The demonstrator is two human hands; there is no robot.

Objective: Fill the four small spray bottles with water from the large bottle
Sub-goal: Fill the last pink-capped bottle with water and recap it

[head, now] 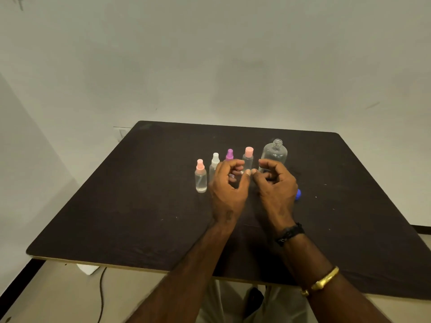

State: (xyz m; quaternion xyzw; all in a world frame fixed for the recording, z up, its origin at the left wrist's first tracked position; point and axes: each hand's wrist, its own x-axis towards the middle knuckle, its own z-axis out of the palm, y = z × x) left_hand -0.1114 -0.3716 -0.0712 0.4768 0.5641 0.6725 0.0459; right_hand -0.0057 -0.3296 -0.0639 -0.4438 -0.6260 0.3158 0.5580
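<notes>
Looking down at the dark counter, I see four small spray bottles standing upright in a slanted row near its middle: a pink-topped bottle at the left end, then a white-topped bottle, a purple-topped bottle and a pink-capped bottle. The large bottle stands just right of the row, upright, with its threaded neck uncovered. A blue cap lies on the counter near it, partly hidden behind the right hand.

Both hands hover close together in front of the bottles, thumbs nearly meeting. The left hand covers the lower parts of the white and purple bottles. Each grip is loose, fingers half curled, and I see nothing held in either. I cannot tell the water levels.

The right arm wears a black wristband and a gold bangle.
</notes>
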